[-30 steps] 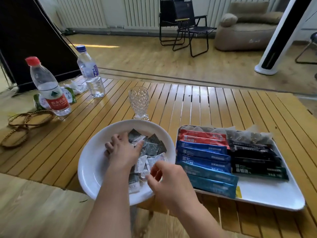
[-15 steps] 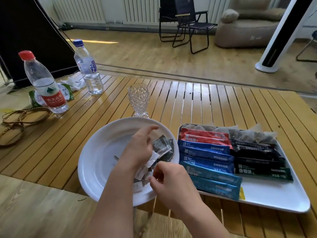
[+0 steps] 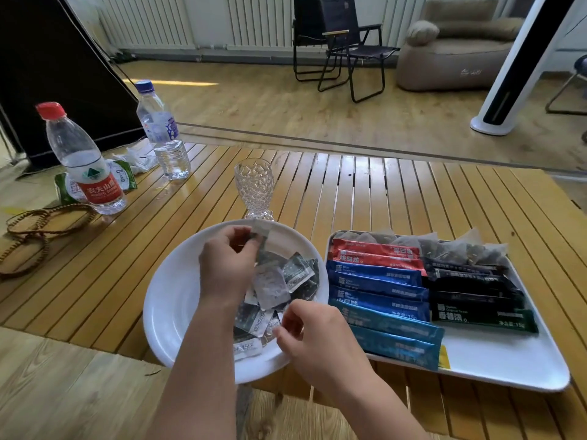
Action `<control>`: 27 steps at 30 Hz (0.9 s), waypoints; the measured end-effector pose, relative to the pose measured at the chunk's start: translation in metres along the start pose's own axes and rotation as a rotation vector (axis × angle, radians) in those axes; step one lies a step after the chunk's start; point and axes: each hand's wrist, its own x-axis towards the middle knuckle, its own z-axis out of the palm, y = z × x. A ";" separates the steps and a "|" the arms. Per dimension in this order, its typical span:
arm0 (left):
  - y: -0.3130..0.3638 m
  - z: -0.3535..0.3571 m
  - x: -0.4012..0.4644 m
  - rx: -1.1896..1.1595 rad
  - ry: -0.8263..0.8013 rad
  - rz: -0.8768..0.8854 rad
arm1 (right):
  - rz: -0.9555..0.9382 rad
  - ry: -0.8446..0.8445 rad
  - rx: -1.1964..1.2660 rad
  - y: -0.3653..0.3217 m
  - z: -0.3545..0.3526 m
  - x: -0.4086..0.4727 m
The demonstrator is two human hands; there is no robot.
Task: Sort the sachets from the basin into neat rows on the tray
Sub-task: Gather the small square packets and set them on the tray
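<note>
Your left hand is pinching one small sachet between thumb and fingertips, holding it up over the far side of the white basin. Your right hand is hovering at the basin's near right rim with its fingers curled toward the pile; whether it is gripping anything I cannot tell. Loose dark and pale sachets are lying heaped in the basin's right half, partly hidden by your left wrist.

Just right of the basin, the white tray is carrying rows of long sachets: red, blue and teal sticks in one column, dark ones in the next, and clear pouches along the tray's far edge. A cut-glass goblet is standing right behind the basin, close to your raised left hand. Farther left of the basin, a red-capped bottle and a blue-capped bottle are standing upright, with green packets between them and a beaded cord lying on the slatted table.
</note>
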 end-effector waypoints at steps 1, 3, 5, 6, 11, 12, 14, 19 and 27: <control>0.006 0.001 -0.002 -0.113 -0.101 -0.051 | -0.001 0.000 -0.002 0.000 0.000 0.000; 0.015 0.006 -0.005 -0.243 -0.296 -0.116 | 0.004 0.000 0.003 0.000 0.000 0.001; 0.019 0.013 -0.009 -0.213 -0.400 -0.093 | 0.010 -0.002 0.014 -0.001 0.000 0.001; 0.017 0.016 -0.010 -0.117 -0.423 -0.052 | 0.010 -0.004 0.013 -0.001 -0.001 0.001; -0.006 0.028 -0.007 0.583 -0.496 0.034 | 0.000 -0.007 0.007 -0.002 -0.004 0.000; -0.009 0.027 -0.006 0.558 -0.535 0.010 | -0.001 -0.008 0.007 -0.002 -0.004 0.000; -0.013 0.026 -0.001 0.508 -0.614 0.005 | -0.004 -0.012 0.006 -0.003 -0.004 0.000; -0.016 0.027 0.003 0.539 -0.721 0.006 | -0.011 0.009 -0.007 -0.004 -0.004 0.000; -0.011 0.024 0.000 0.460 -0.752 0.092 | 0.017 -0.005 0.007 -0.003 -0.005 0.000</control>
